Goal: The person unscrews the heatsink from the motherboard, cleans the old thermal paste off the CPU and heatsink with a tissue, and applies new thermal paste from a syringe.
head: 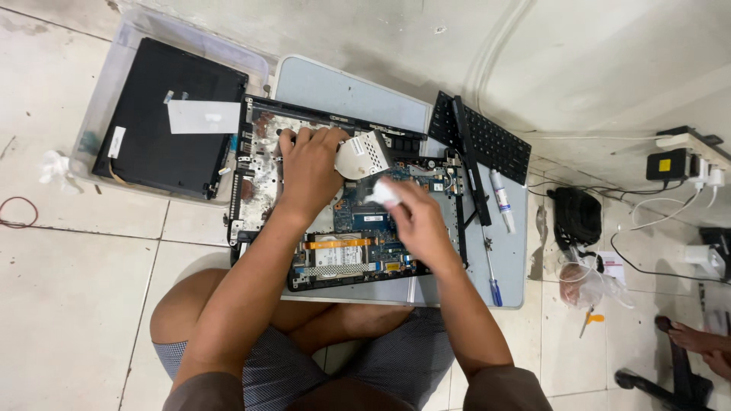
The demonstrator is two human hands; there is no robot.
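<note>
Tiled floor, grey mat (pixel 509 259) — opened laptop (pixel 346 205) lengthwise left-right; left hand (pixel 308 171) pressing flat, right hand (pixel 411 217) pinching white wipe (pixel 383 192) over board.

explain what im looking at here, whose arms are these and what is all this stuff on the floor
This is a single picture from a camera worn on a person's head, looking down, so the two bare arms are the wearer's own. The person sits cross-legged on a tiled floor. In front of them lies an opened laptop base with its circuit board exposed, resting on a pale blue mat. The left hand presses on the upper part of the base, next to a silvery metal part tilted up from it. The right hand holds a small white wad in its fingers above the board. To the right, on the mat, are a detached black keyboard, a small white tube and a blue-handled screwdriver. At the upper left a closed black laptop sits in a clear plastic tray.
</note>
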